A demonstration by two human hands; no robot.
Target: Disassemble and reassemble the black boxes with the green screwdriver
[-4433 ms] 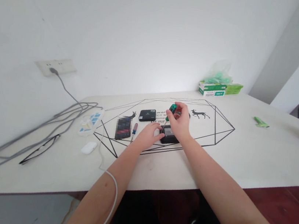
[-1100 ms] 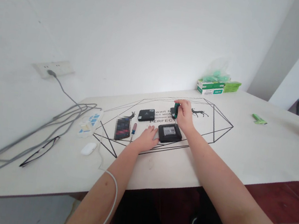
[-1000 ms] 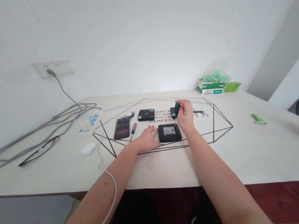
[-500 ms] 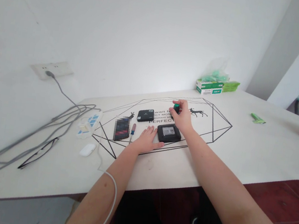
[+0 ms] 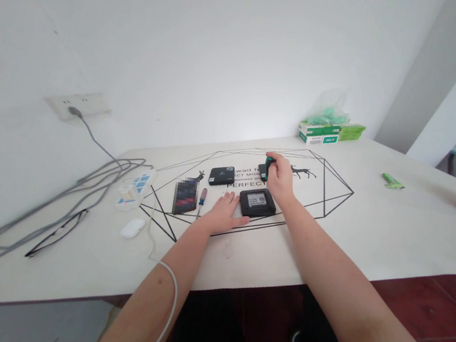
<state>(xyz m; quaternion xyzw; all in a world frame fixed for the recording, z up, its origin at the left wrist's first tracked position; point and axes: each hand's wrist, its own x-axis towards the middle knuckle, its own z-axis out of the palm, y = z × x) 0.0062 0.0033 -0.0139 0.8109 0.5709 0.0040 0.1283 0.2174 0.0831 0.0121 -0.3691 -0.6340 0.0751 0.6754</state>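
Near the middle of the desk [image 5: 371,236], the right hand [image 5: 280,177] grips a green-handled screwdriver [image 5: 268,167] upright, fingers closed around it, over the far edge of a black device [image 5: 257,202]. The left hand [image 5: 224,214] rests flat and open, touching the device's left side.

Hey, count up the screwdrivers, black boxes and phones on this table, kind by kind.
Screwdrivers: 2, the green screwdriver in the right hand and the blue screwdriver lying flat.
Black boxes: 2 in plain view, the near black box by the left hand and the far black box.
Phones: 1, the phone.
Total: 5.
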